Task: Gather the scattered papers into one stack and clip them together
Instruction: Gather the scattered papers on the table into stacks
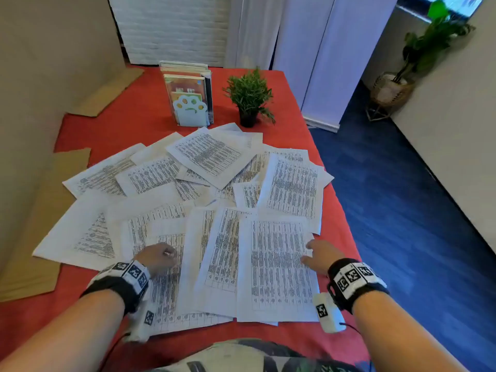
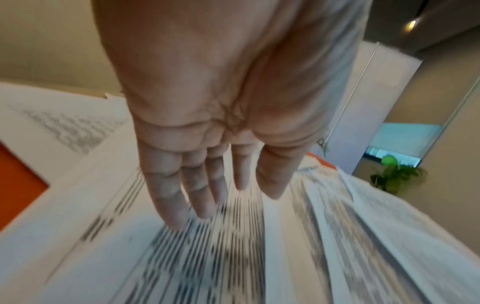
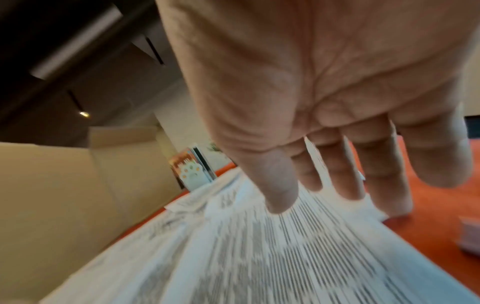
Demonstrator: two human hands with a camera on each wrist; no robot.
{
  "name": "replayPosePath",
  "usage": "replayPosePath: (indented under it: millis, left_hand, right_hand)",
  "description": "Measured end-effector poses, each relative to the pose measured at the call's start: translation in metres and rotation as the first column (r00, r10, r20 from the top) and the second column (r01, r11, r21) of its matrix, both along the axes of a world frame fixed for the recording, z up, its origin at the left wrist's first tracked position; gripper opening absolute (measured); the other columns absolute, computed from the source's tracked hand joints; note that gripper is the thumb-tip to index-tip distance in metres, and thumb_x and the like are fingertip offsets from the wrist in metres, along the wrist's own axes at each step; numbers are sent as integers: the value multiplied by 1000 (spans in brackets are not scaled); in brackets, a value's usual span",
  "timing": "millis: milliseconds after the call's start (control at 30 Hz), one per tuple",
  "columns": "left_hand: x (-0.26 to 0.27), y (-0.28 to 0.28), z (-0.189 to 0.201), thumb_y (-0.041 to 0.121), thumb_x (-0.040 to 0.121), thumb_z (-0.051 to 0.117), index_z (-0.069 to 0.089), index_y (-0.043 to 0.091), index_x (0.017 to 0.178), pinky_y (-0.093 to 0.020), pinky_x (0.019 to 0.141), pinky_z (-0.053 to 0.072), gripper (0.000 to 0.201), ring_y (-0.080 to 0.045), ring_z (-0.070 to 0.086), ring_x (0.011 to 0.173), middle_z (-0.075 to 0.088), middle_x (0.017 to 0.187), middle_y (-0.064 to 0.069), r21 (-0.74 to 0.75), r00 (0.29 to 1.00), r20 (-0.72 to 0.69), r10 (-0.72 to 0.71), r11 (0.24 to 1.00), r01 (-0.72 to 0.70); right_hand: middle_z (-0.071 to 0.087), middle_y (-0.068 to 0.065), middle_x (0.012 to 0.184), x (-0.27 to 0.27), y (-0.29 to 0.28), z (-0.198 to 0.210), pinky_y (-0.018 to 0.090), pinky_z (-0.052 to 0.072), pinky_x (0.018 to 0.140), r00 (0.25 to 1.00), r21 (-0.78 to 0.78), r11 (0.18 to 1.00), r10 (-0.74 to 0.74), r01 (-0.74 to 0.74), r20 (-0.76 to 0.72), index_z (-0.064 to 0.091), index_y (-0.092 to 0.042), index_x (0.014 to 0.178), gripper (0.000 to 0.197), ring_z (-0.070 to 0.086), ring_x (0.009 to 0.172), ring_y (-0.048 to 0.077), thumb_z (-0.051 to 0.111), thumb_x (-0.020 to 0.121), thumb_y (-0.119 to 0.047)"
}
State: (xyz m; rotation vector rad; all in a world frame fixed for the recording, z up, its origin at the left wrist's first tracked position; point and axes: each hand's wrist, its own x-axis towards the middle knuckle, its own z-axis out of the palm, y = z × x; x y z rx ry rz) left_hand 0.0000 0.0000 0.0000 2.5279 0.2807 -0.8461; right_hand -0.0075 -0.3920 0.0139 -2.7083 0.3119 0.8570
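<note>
Many Sheets, No Stack Yet

Many white printed paper sheets [image 1: 214, 183] are spread, overlapping, across the red tablecloth [image 1: 139, 111]. Left hand [image 1: 157, 257] and right hand [image 1: 320, 256] are laid flat, fingers extended, on the nearest sheets. Sheets should be swept inward gently, so edges are not creased.

A red-covered table in a beige-walled room with blue floor.

The red tablecloth [image 1: 139, 114] bears a book holder [image 1: 191, 103] and a small potted plant [image 1: 249, 96]. Cardboard sheets [image 1: 35, 224] line its left edge. White curtains [image 1: 316, 49] hang behind; a larger plant [image 1: 426, 52] in a woven basket stands by the window [image 1: 456, 4].
</note>
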Motion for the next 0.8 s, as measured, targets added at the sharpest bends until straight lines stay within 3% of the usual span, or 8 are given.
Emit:
replayPosePath:
  millis: [100, 200, 300, 533, 600, 667, 700, 800]
  left_hand:
    - [0, -7, -11, 34, 90, 55, 37, 13, 138, -30, 77, 52, 55, -22, 62, 89, 56, 127, -12, -7, 999, 2, 48, 999, -48]
    - [-6, -21, -21, 34, 82, 67, 33, 13, 140, -38, 94, 47, 70, -31, 55, 117, 49, 136, -16, -136, 985, 64, 163, 979, -153]
    - [-9, -33, -30, 36, 72, 77, 33, 16, 137, -40, 101, 43, 81, -31, 50, 120, 43, 138, -14, -194, 974, 140, 176, 970, -148]
    - [-20, -51, -41, 13, 74, 77, 13, 28, 147, -38, 98, 43, 98, -31, 45, 129, 37, 149, -13, -331, 954, 190, 233, 930, -161]
    - [-22, -45, -42, 7, 76, 74, 5, 32, 149, -34, 87, 46, 103, -33, 55, 118, 45, 144, -16, -349, 948, 190, 254, 920, -177]
    - [-25, -36, -40, 3, 78, 71, 4, 32, 150, -36, 91, 45, 103, -33, 54, 119, 44, 145, -16, -351, 946, 187, 265, 918, -187]
    - [-25, -29, -39, 2, 78, 70, 4, 31, 150, -36, 93, 44, 101, -33, 52, 122, 42, 146, -16, -350, 945, 184, 269, 917, -192]
    - [-28, -11, -35, -2, 79, 66, 7, 29, 150, -32, 85, 44, 97, -34, 55, 116, 47, 142, -16, -335, 938, 174, 299, 914, -229]
  right_hand:
    - [32, 15, 144, -1, 13, -13, 36, 44, 102, 992, -33, 992, -123, 122, -34, 30, -10, 141, 68, 48, 125, 30, 59, 88, -40]
    - [23, 15, 143, -10, 28, -25, 38, 50, 91, 976, -97, 977, -199, 190, -88, 20, -16, 142, 77, 53, 116, 34, 63, 83, -42]
    - [23, 13, 140, -14, 36, -38, 45, 47, 97, 973, -207, 958, -219, 200, -77, 15, -24, 144, 86, 44, 121, 40, 67, 79, -46]
    - [23, 15, 141, -16, 39, -51, 49, 39, 102, 971, -288, 935, -232, 208, -51, -2, -30, 148, 101, 38, 126, 41, 66, 77, -49]
    - [19, 14, 140, -15, 39, -50, 43, 49, 94, 966, -247, 940, -253, 234, -47, -3, -31, 148, 102, 48, 116, 38, 69, 77, -43]
    - [16, 14, 140, -12, 42, -47, 33, 53, 71, 957, -189, 944, -286, 272, -53, -8, -31, 148, 104, 56, 94, 29, 69, 79, -33]
    - [17, 15, 142, -11, 44, -45, 32, 52, 69, 952, -175, 942, -300, 287, -55, -12, -31, 148, 104, 56, 93, 28, 67, 80, -28]
    - [29, 18, 145, -8, 51, -45, 50, 42, 102, 948, -195, 936, -311, 293, -70, -23, -30, 145, 107, 46, 123, 38, 61, 79, -29]
